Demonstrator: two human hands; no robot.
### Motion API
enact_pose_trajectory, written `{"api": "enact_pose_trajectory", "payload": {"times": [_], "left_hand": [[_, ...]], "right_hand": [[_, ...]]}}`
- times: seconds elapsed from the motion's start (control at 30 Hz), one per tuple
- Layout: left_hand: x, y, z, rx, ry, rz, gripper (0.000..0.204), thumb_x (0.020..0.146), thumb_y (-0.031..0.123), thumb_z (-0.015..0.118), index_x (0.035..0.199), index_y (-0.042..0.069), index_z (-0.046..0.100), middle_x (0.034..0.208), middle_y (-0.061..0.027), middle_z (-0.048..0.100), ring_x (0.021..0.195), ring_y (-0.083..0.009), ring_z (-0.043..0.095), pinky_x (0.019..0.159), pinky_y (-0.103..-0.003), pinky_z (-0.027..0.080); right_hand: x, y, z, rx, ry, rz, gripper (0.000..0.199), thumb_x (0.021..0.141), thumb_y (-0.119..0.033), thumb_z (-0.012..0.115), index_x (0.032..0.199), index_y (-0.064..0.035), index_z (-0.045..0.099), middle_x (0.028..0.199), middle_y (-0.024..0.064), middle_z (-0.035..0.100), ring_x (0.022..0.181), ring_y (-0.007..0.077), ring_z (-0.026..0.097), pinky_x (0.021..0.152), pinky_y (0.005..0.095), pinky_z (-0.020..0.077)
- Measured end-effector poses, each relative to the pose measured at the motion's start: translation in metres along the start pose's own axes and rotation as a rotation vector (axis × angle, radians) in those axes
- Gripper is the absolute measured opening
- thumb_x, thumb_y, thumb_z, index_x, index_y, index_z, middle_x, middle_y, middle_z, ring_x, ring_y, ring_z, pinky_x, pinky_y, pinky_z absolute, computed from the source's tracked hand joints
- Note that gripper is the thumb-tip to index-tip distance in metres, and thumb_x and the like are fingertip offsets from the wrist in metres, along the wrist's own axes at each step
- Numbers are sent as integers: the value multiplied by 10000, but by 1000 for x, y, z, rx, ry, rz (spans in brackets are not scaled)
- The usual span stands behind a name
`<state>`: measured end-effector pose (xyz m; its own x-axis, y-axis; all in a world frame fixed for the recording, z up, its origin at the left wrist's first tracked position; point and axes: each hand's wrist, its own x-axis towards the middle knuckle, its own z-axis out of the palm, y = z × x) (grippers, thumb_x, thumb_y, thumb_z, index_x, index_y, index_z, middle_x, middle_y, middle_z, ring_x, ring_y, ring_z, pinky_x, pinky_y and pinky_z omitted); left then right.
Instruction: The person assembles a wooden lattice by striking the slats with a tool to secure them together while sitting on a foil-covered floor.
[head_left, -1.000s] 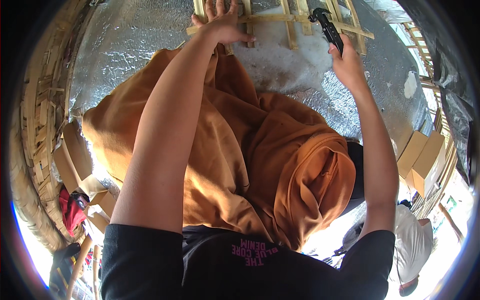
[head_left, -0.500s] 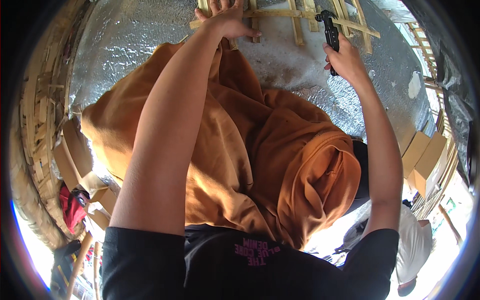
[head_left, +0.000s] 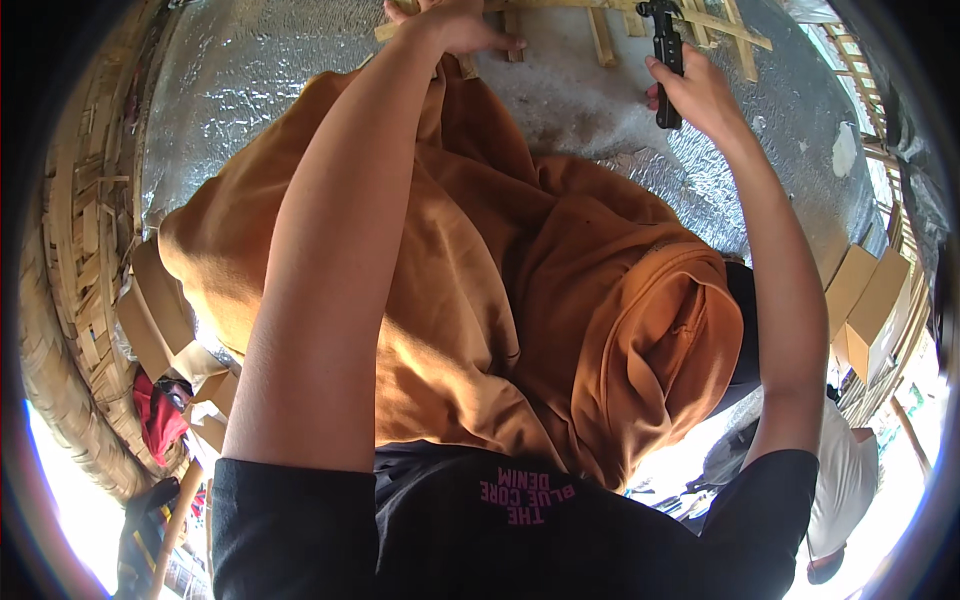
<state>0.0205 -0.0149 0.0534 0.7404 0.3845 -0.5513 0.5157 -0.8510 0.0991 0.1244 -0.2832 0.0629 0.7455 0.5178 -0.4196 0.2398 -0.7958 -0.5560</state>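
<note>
My left hand (head_left: 455,25) reaches to the top edge of the view, its thumb stretched out over a lattice of thin wooden strips (head_left: 600,38). Its fingertips run partly out of the picture, and the fingers that show are apart. On the right, my right hand (head_left: 698,95) grips a black claw hammer (head_left: 667,65) by its handle, with the head pointing away from me, beside the right part of the lattice. An orange-brown cloth (head_left: 450,260) covers my lap and legs, under my left forearm.
Silvery foil sheeting (head_left: 240,130) lies beneath the strips. Woven bamboo wall (head_left: 85,270) curves along the left. Open cardboard boxes stand at the left (head_left: 155,315) and right (head_left: 870,300). A person in pale clothing (head_left: 840,490) is at the lower right, near a red cloth-like item's (head_left: 160,425) opposite side.
The lattice, both hands and the hammer sit slightly higher in the picture, so more of my left fingers is cut off. The hammer stays in my right hand.
</note>
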Motion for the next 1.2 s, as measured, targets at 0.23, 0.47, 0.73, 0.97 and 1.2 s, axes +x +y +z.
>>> {"api": "enact_pose_trajectory", "payload": {"times": [0.23,0.47,0.73,0.97,1.2], "left_hand": [[1,-6,12,43,102,21,1251,847,453,802,1610,186,-153,1649,-137,-277,1533,-392,-180,1204,-662,9],[-10,-8,6,-61,54,18,1359,755,605,817,1610,177,-150,1643,-150,-287,1520,-407,-213,1184,-693,-17],[-9,11,-5,-34,-38,-1,1354,760,596,817,1610,177,-150,1647,-158,-275,1515,-418,-220,1175,-708,-20],[-5,-2,0,-25,-28,52,1289,805,598,777,1614,188,-139,1636,-154,-303,1511,-413,-236,1169,-711,-23],[-7,-2,-6,-44,-43,8,1318,782,639,774,1609,202,-155,1628,-149,-320,1507,-404,-250,1169,-713,-29]], "right_hand": [[9,19,-4,-7,24,-61,292,935,-270,655,1048,-4,614,858,113,767,811,238,764,763,354,586],[-11,-18,-14,15,446,-512,297,976,-255,681,1069,27,670,934,125,767,870,231,759,777,315,568],[1,5,3,-441,110,-58,399,969,-293,590,1195,31,531,982,299,699,1003,480,673,896,548,515],[-12,-32,-17,-93,426,-328,293,1007,-278,622,1077,3,576,876,103,753,767,211,745,682,323,557],[-12,-34,-18,-131,604,-362,373,987,-347,603,1123,1,598,832,166,731,811,349,733,758,444,564]]}}
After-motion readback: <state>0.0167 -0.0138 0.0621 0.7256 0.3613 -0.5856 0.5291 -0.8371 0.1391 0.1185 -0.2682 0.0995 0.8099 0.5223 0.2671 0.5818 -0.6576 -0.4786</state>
